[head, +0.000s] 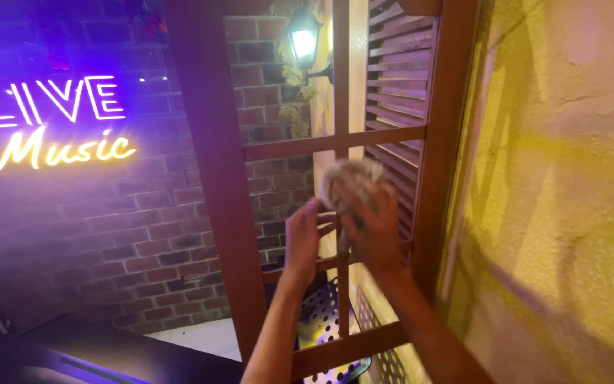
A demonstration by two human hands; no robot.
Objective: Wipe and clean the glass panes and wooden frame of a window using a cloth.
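Observation:
My right hand (372,229) is raised in front of a wooden window frame (214,178) and grips a crumpled pale cloth (353,176), pressed near the frame's upright middle bar. My left hand (303,238) reaches up beside it and holds a lower crossbar of the frame, fingers curled around the wood. Both forearms rise from the bottom of the view. Behind the frame's right half sits a slatted wooden shutter (398,78).
A rough yellow plaster wall (563,199) fills the right side. A brick wall (108,242) with a glowing neon sign (51,121) is on the left. A lit wall lantern (304,41) hangs above. A perforated metal chair (321,313) stands below the frame.

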